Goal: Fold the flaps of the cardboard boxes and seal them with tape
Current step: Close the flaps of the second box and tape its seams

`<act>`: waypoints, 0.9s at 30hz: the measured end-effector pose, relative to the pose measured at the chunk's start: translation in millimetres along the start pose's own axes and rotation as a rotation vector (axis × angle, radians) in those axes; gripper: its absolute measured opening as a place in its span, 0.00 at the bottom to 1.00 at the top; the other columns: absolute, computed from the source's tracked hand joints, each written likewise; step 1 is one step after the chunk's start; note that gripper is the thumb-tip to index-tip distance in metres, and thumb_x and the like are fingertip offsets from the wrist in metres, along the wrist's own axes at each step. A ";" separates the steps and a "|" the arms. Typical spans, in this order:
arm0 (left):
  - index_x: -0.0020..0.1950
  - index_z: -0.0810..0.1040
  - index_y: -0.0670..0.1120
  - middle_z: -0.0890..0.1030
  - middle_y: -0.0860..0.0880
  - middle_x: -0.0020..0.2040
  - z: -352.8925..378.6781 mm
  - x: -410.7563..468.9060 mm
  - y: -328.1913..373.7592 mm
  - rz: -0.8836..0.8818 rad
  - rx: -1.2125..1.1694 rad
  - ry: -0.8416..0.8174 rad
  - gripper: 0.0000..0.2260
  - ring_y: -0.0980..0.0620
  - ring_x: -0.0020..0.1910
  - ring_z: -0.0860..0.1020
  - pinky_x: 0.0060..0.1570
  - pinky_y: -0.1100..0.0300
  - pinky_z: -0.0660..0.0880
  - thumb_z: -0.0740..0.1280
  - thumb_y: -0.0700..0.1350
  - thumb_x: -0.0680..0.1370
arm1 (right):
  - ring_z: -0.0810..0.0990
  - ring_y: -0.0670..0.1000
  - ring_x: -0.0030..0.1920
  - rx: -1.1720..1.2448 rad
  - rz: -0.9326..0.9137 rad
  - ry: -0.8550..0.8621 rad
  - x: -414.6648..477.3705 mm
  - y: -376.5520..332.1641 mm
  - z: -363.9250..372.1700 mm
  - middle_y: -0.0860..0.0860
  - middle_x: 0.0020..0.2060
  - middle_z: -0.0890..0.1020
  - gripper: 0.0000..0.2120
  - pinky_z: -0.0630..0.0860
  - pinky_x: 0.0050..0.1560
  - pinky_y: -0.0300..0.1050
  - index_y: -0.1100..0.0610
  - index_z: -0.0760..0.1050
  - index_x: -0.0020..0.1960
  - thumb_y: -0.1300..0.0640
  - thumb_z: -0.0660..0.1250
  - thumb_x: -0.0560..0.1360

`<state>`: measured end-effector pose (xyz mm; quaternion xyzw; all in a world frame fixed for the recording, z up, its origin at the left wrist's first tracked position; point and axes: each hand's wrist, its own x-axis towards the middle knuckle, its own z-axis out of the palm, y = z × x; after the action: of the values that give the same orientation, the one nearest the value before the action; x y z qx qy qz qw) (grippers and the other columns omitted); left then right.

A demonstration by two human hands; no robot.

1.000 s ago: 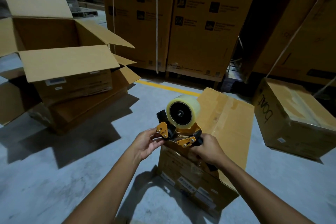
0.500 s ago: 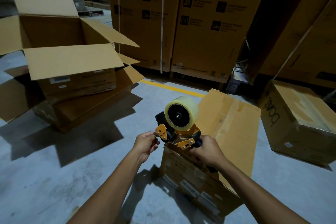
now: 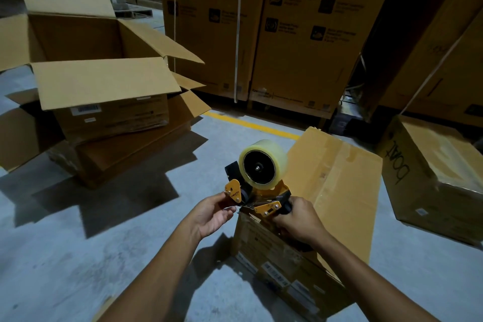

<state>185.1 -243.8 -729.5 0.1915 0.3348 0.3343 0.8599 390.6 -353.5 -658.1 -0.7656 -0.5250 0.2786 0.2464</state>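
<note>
Cardboard box (image 3: 337, 191) for sealing stands on the grey concrete floor (image 3: 78, 256), right in front of the person, w/ its top flaps folded down and flat. Labels are on its near side wall.

Tape dispenser (image 3: 258, 191), orange and black, is held above the near left corner of this box. A roll of clear tape (image 3: 264, 162) sits on top of it, the black hub facing the camera. Right hand (image 3: 298, 219) is clenched around the dispenser handle, at the right end of the tool. Left hand (image 3: 211, 214) is at the front end, fingers pinched together just below the small orange plate; it looks like it pinches the loose tape end, but the tape itself is too thin and clear to tell for sure.

On the left, an open box (image 3: 99, 91) w/ all four flaps standing out rests on top of another open box (image 3: 130, 154), which lies tilted on the floor. They are well apart from the box in front.

On the right, a closed box (image 3: 439, 180) w/ black handwriting on its side stands near, slightly tilted. Its top looks shiny, maybe taped.

Behind, tall printed cartons (image 3: 287, 29) stand in a row, w/ a white strap running down between them. A yellow line (image 3: 251, 125) is painted on the floor before them.
</note>
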 end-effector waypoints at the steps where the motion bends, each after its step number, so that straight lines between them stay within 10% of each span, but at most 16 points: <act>1: 0.54 0.78 0.34 0.79 0.37 0.45 -0.5 1.0 0.5 0.003 0.015 0.003 0.08 0.49 0.34 0.77 0.31 0.63 0.79 0.59 0.34 0.82 | 0.85 0.51 0.35 -0.005 -0.001 0.001 0.3 0.6 0.0 0.53 0.37 0.84 0.08 0.82 0.40 0.53 0.57 0.78 0.48 0.56 0.75 0.73; 23: 0.46 0.75 0.36 0.75 0.43 0.33 10.3 5.0 -36.3 0.065 0.243 0.259 0.11 0.53 0.20 0.71 0.19 0.66 0.66 0.55 0.28 0.78 | 0.83 0.52 0.48 -0.261 -0.063 -0.073 6.2 3.6 15.9 0.48 0.47 0.85 0.17 0.81 0.47 0.51 0.51 0.82 0.52 0.40 0.69 0.70; 27: 0.55 0.77 0.42 0.81 0.45 0.45 5.3 7.8 -41.2 0.095 0.468 0.348 0.07 0.47 0.37 0.78 0.32 0.60 0.71 0.61 0.37 0.81 | 0.80 0.52 0.46 -0.256 -0.071 -0.132 6.5 -4.0 8.8 0.48 0.45 0.82 0.09 0.74 0.41 0.45 0.50 0.82 0.49 0.46 0.70 0.75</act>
<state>211.6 -267.9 -752.1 0.3400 0.5358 0.3158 0.7054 383.8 -345.3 -662.9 -0.7517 -0.5981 0.2500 0.1214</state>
